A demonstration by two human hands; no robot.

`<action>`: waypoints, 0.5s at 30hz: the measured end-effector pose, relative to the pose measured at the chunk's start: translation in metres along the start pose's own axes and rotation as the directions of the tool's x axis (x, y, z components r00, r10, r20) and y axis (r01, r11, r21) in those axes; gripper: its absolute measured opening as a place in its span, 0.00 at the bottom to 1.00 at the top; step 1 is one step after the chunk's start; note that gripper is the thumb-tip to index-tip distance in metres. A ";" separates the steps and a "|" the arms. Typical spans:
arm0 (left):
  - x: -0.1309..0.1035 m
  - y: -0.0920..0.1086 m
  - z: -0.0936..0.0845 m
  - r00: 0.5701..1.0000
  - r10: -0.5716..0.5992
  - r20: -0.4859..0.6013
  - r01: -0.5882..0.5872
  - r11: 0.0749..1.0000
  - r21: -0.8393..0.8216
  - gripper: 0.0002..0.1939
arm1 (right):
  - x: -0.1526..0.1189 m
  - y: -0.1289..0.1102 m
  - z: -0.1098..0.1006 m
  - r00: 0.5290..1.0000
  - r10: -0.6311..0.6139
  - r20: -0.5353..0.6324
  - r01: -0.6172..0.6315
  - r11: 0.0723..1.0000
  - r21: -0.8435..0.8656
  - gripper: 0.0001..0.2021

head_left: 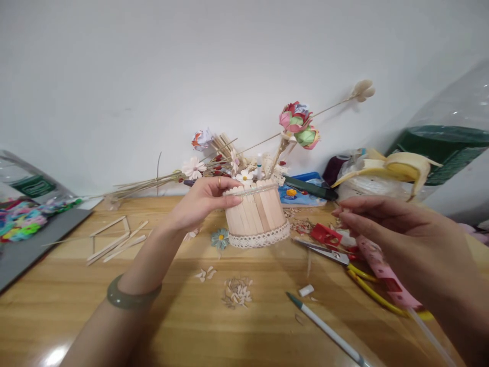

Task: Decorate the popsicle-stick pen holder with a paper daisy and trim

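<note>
My left hand (212, 199) grips the rim of a pot made of wooden craft sticks (255, 211), thumb outside and fingers behind. White lace trim (263, 236) circles its base, and a beaded strand (252, 190) runs just under the rim. Off to the right, apart from the pot, my right hand (385, 224) is closed in a pinch; whatever lies between thumb and fingertip is too small to make out. A blue-green flower (220, 238) rests against the pot's lower left. Below my right hand are yellow-handled scissors (338, 255) and a pink glue gun (387, 272).
Behind the pot, paper and dried flowers (298, 122) lean near the wall. A white pen (324, 326), a heap of petals (237, 292) and loose craft sticks (114, 242) lie on the table. A peeled banana (389, 165) and large bottle (443, 127) stand back right.
</note>
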State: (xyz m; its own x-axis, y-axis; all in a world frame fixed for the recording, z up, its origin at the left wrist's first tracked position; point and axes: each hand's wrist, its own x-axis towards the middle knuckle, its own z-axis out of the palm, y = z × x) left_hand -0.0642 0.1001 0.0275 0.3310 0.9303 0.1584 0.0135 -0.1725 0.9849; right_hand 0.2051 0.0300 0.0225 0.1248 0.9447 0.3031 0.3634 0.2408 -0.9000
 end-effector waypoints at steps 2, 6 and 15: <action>0.001 0.001 -0.002 1.000 0.004 -0.018 -0.004 1.000 -0.012 0.09 | -0.001 0.000 -0.004 1.000 0.023 -0.014 -0.024 0.999 -0.039 0.09; 0.002 0.001 -0.004 1.000 -0.008 -0.030 0.007 0.999 -0.047 0.09 | -0.002 0.002 -0.011 0.999 0.041 0.016 -0.039 0.993 -0.115 0.10; 0.002 -0.003 -0.005 1.000 -0.016 0.024 0.016 1.000 0.006 0.08 | -0.004 0.029 -0.011 0.790 -0.093 0.606 0.475 0.717 -0.510 0.10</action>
State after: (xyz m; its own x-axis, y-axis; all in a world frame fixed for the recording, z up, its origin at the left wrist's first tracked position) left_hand -0.0687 0.1038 0.0254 0.3528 0.9250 0.1411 0.0248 -0.1600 0.9868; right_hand 0.2252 0.0303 -0.0013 -0.4942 0.8591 0.1332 0.7908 0.5079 -0.3416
